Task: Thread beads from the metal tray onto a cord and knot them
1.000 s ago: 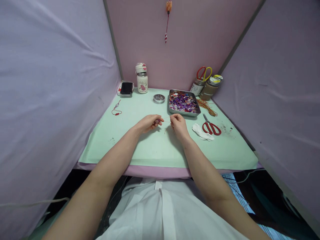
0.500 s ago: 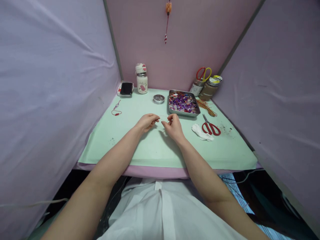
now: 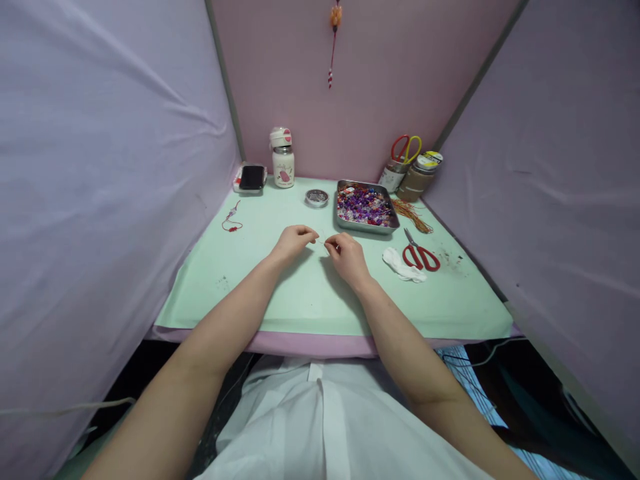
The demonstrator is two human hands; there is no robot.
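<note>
Green table (image 3: 310,300) bears bead tray (image 3: 367,230), scissors (image 3: 421,255), phone (image 3: 251,177).

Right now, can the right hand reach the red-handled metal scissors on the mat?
Probably yes: only a white cloth scrap lies between the right hand and the red scissors, though the hand pinches a thin thread.

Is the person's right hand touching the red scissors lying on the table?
Apart. The head view shows a white cloth and bare table between the right hand and the red scissors.
</note>
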